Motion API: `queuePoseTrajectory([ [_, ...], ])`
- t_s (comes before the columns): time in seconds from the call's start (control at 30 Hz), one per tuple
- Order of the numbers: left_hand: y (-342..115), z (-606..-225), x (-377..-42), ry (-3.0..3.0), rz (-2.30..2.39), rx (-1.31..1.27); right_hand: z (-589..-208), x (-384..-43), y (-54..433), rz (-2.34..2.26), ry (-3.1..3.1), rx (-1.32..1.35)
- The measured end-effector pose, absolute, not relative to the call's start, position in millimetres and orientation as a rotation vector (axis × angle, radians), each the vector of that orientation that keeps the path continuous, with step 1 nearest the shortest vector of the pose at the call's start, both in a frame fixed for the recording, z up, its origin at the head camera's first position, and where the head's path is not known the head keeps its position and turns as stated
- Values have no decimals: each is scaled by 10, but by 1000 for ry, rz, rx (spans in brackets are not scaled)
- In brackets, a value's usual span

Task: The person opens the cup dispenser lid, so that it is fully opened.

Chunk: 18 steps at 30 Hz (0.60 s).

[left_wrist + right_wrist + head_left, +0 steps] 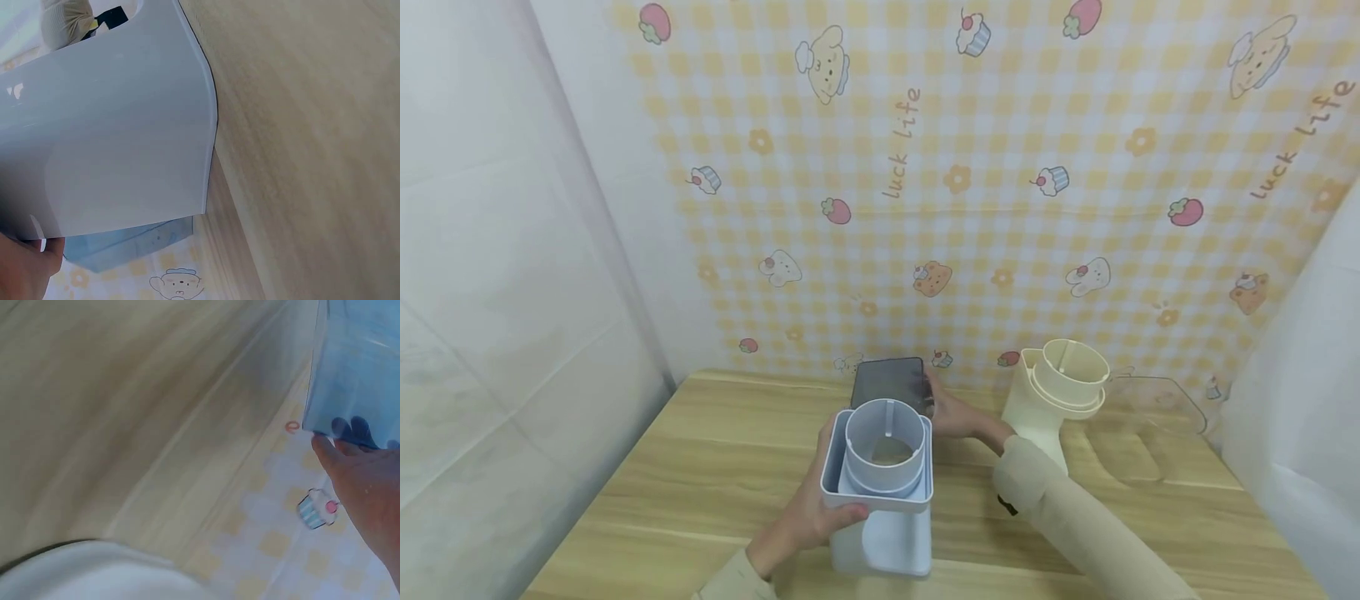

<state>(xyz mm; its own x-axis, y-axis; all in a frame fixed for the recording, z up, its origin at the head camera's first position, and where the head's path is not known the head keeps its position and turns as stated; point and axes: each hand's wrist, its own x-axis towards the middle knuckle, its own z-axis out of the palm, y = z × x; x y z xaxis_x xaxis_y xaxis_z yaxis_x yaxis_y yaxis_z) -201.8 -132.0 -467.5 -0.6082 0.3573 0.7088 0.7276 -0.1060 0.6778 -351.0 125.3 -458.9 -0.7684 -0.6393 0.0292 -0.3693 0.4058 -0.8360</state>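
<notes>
A pale blue plastic base (895, 537) with a square rim and a round collar stands upright on the wooden table. My left hand (808, 508) grips it at the left of the rim, thumb across the front. In the left wrist view, the smooth side of the base (119, 137) hides most of that hand. Just behind the base is a see-through container (891, 381), dark in the head view and bluish in the right wrist view. My right hand (951, 412) holds its right edge, and its fingers (350, 431) show through the wall.
A cream base (1037, 417) of like shape stands to the right, behind my right forearm. Beside it, a clear container (1142, 417) lies on the table (700, 467). A checked cloth (962, 233) hangs at the back, and white sheeting flanks both sides.
</notes>
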Motion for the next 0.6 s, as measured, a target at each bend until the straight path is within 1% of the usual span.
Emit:
queuePoseTrajectory([
  [0.3,-1305,-4644,-2012,-1865,-1794,-1195,-4720,-3502,1395,-1372,2342,-860],
  [0.6,-1312,-4643,-2032,-1868,-1763,-1188,-4632,-3402,1464,-1283,2415,-752],
])
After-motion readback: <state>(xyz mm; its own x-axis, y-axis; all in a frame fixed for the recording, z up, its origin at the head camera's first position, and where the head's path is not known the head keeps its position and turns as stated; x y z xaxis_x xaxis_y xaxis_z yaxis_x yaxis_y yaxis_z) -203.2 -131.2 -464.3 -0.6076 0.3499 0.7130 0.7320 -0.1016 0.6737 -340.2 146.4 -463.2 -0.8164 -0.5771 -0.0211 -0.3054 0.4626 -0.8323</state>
